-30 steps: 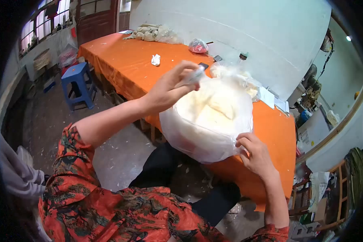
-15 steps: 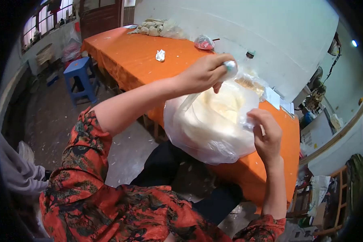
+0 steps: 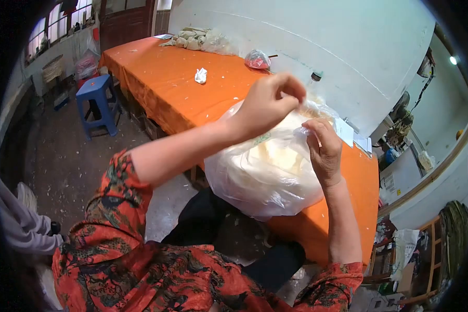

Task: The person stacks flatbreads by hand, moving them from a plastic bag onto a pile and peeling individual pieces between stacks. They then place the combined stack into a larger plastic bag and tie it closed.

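Observation:
A large clear plastic bag with pale, whitish contents bulges at the edge of the orange-covered table. Above its far side is my left hand, thumb and fingers curled together. Motion blurs its fingertips, and I cannot make out anything between them. My right hand pinches a gathered bit of the bag's plastic at its right side. Part of the bag's far rim is hidden behind my left hand and wrist.
On the orange table lie a crumpled white tissue, a small bag with red contents, cloth bundles and papers. A blue stool stands left. Grey fabric shows at lower left.
My left hand has come away from the plastic it was gripping. My right hand has shifted up and left, and the bag's near-left plastic now folds over the contents.

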{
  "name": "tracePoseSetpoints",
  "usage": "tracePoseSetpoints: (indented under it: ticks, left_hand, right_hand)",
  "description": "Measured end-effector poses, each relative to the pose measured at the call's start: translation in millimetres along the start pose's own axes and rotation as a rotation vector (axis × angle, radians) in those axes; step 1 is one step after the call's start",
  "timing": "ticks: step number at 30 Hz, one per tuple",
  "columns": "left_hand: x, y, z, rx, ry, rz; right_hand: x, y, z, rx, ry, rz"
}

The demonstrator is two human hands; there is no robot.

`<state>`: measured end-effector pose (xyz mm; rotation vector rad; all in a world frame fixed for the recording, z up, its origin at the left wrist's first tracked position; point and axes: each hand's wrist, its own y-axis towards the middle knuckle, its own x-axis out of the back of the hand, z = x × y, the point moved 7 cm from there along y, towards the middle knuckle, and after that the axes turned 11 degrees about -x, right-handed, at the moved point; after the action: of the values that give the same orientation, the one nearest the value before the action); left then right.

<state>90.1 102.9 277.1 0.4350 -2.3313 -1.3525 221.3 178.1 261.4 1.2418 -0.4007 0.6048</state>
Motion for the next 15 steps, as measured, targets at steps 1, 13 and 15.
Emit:
tracePoseSetpoints:
  ticks: [1, 13, 15]
  left_hand:
    - [-8, -13, -18, 0.035, -0.116, 0.129]
    - [-42, -89, 100, 0.439, -0.165, -0.147]
    - [-37, -74, 73, -0.012, 0.084, -0.168]
  right_hand:
    - [1, 0, -3, 0.023, 0.024, -0.059]
    - [-46, -7, -123, -0.786, 0.767, 0.094]
    - [-70, -23, -157, -1.178, 0.578, 0.356]
